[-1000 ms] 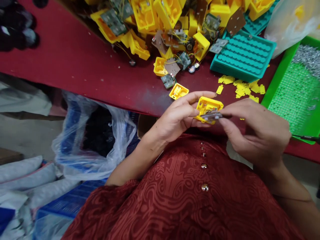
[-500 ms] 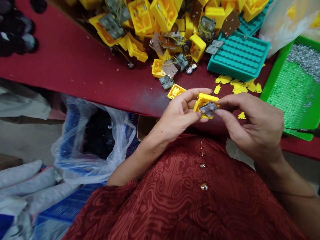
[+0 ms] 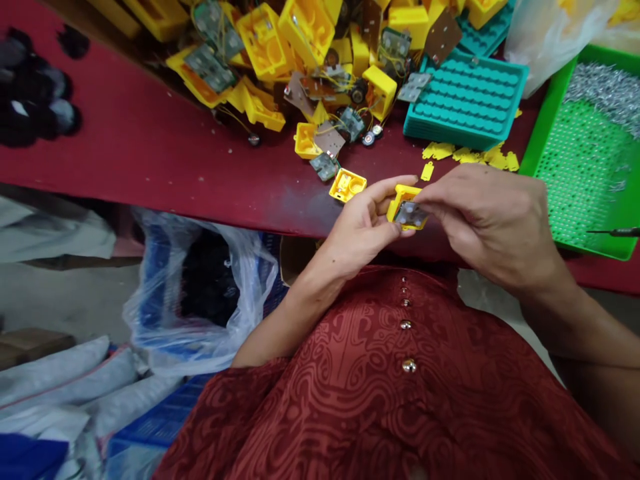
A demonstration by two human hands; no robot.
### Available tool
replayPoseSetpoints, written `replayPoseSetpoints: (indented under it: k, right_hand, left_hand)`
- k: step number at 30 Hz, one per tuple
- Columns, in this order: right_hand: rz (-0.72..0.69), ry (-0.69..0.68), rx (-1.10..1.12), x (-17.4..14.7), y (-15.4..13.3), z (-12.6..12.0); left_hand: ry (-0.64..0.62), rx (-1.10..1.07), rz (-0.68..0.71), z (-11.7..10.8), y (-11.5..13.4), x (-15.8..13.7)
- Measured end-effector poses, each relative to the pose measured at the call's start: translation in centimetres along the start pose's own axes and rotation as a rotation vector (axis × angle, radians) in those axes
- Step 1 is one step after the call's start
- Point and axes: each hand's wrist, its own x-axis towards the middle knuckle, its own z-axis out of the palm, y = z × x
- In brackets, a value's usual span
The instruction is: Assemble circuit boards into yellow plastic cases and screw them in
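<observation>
My left hand is closed around a small yellow plastic case, its open side facing up. A grey circuit board lies within the case's walls, lower and flatter than its rim on the near side. My right hand pinches at the case's right edge, fingertips on the board's upper right corner; the exact contact is partly hidden. Just left of my left fingers, another open yellow case rests on the red table. Beyond it lies a loose circuit board with thin wires.
A heap of yellow cases with wired boards covers the far side. Stacked teal trays stand beside small yellow tabs. At right, a green basket holds silvery small parts, with a dark-handled tool at its edge. A plastic-lined blue crate sits below left.
The circuit board has gone from tilted at the case's edge to lying lower inside it. My right hand has moved left and over the case. The view has shifted slightly.
</observation>
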Motion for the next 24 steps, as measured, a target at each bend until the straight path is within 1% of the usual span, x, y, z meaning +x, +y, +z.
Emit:
replayPoseSetpoints:
  k: [5,9,11,14,16,20,24]
  right_hand:
    - [-0.039,-0.038,-0.059,-0.1,0.7,0.4]
    - [-0.019,0.028,-0.058,-0.1,0.9,0.9]
    - [0.023,0.040,-0.040,-0.3,0.8,1.0]
    - [0.086,0.056,0.022,-0.6,0.6,1.2]
    - [0.094,0.090,0.060,-0.9,0.6,1.4]
    - [0.022,0.166,0.022,-1.3,0.8,1.9]
    - [-0.078,0.212,-0.038,-1.5,1.0,2.3]
  left_hand:
    - [0.017,0.043,0.020,0.0,-0.3,0.0]
    - [0.045,0.077,0.051,-0.1,-0.5,0.2]
    - [0.046,0.065,0.053,-0.3,-0.7,0.4]
    - [0.034,0.023,0.006,-0.5,-1.0,0.5]
    - [0.021,-0.002,-0.039,-0.5,-1.1,0.6]
    - [0.029,-0.047,-0.076,-0.3,-1.0,0.7]
    - [0.065,-0.029,-0.052,0.0,-1.3,0.8]
